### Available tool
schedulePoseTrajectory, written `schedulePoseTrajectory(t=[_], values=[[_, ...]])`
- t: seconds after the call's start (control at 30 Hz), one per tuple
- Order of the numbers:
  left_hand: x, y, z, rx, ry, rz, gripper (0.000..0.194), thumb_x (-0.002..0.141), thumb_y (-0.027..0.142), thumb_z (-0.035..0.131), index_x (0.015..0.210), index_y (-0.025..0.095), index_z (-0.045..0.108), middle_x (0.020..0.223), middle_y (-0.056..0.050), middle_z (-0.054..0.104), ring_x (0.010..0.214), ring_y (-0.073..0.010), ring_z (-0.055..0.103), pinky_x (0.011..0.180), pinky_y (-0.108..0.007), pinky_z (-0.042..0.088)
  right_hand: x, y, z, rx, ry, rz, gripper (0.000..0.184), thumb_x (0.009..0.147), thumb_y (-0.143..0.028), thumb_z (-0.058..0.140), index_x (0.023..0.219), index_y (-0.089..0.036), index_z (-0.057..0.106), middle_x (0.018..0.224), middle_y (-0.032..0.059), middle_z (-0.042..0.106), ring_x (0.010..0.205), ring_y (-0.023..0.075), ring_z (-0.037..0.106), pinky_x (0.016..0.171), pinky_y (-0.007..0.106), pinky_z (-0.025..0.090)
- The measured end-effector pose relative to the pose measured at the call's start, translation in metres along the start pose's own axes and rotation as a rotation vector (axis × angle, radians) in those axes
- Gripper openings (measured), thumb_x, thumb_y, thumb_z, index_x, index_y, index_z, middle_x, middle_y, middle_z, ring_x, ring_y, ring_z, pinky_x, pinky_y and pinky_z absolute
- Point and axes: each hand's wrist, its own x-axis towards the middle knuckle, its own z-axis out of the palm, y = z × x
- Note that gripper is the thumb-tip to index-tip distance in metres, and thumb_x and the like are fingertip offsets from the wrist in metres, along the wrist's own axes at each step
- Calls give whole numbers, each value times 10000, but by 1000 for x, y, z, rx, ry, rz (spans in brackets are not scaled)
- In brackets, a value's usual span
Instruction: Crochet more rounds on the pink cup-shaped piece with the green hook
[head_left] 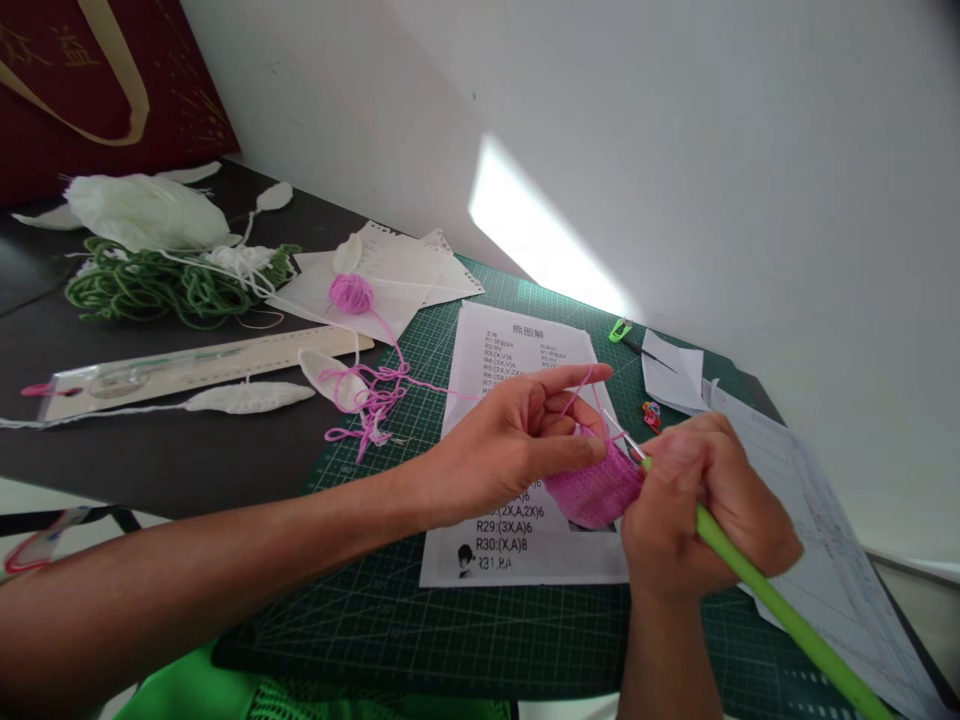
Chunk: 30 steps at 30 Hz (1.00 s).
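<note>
My left hand pinches the upper edge of a pink crochet piece between thumb and fingers. Its index finger is stretched out, with pink yarn looped over it. In my right hand is a crochet hook with a thick green handle, its metal shaft meeting the edge of the crochet piece. From the left hand the yarn runs back to a loose pink tangle and a small pink yarn ball. Beneath the work lies a printed pattern sheet, partly covered by the hands.
A green cutting mat covers the desk. Right of the sheet are green-handled small scissors, stitch markers and papers. Leftward lie a ruler, white crocheted leaf shapes, green yarn and white yarn.
</note>
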Motion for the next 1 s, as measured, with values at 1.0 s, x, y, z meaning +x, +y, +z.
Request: schedulePoseTrajectory(t=[1.0], values=[[0,5,1,86,11,-3,663,817,98,682,1439,158,461,832,-10,639,719,-108,543,656,-256,401,5,-9,-2,181,-39,85,268,895,-98,494,681,-181,633,574,-11,528,552,112,475,540,309,356]])
